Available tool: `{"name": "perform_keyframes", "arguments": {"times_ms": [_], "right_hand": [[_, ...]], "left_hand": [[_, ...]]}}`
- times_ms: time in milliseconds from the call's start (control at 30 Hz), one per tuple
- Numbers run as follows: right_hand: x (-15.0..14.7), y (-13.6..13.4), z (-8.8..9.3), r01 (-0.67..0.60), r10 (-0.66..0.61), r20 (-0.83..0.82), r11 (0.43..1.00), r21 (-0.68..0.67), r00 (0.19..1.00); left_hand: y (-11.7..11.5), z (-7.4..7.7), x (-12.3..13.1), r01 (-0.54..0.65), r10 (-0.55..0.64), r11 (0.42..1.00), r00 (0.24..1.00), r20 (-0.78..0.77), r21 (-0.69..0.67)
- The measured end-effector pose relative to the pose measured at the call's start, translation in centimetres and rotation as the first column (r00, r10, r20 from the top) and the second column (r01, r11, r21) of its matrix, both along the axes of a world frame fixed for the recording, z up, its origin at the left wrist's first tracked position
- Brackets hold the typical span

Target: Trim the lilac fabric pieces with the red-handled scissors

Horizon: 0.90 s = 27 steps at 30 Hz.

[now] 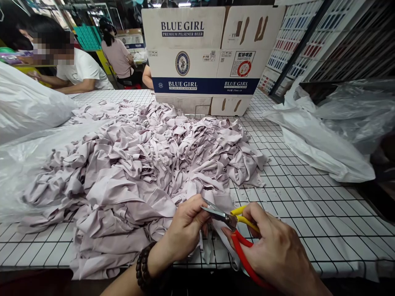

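My right hand [271, 242] grips a pair of scissors [226, 218] with one red and one yellow handle. Their blades stand a little apart and point left, their tips beside the fingers of my left hand [188, 222]. Those fingers are pinched on a piece of pale mauve fabric [224, 199], part of which hangs down below the scissors toward the table's front edge. A large heap of the same mauve cloth [129, 193] spreads just beyond and to the left of both hands. Where exactly the blades meet the fabric is hard to make out.
The table [296, 213] has a white cover with a black grid. A cardboard box [185, 49] stands behind the heap. White plastic bags lie at left [27, 102] and right [327, 144]. Two people, one in a white shirt [88, 68], sit beyond; another arm shows beside the box.
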State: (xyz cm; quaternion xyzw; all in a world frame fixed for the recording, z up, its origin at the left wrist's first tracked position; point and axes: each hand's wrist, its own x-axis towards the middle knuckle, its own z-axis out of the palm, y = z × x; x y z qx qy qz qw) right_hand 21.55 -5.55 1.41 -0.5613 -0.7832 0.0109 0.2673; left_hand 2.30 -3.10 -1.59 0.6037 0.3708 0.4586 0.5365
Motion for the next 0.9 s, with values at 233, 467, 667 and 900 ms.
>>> {"name": "perform_keyframes", "arguments": {"times_ms": [233,467,667,900], "right_hand": [[-0.05,0.17,-0.23,0.009,-0.009,0.002,0.999,0.039,1.000],[0.07,0.18,-0.14,-0.019,0.019,-0.011,0.999,0.031,1.000],[0.19,0.41,-0.17,-0.036,0.037,-0.011,0.999,0.039,0.999],[0.33,0.43,-0.53,-0.045,0.045,-0.045,0.999,-0.003,0.998]], "left_hand": [[-0.08,-0.10,0.20,0.051,-0.034,0.991,0.991,0.130,-0.128],[-0.09,-0.17,0.08,0.090,-0.064,0.984,0.984,0.166,-0.153],[-0.08,-0.27,-0.17,0.114,-0.084,0.979,0.980,0.181,-0.167],[0.05,-0.11,-0.10,0.126,-0.090,0.974,0.978,0.190,-0.190]]}}
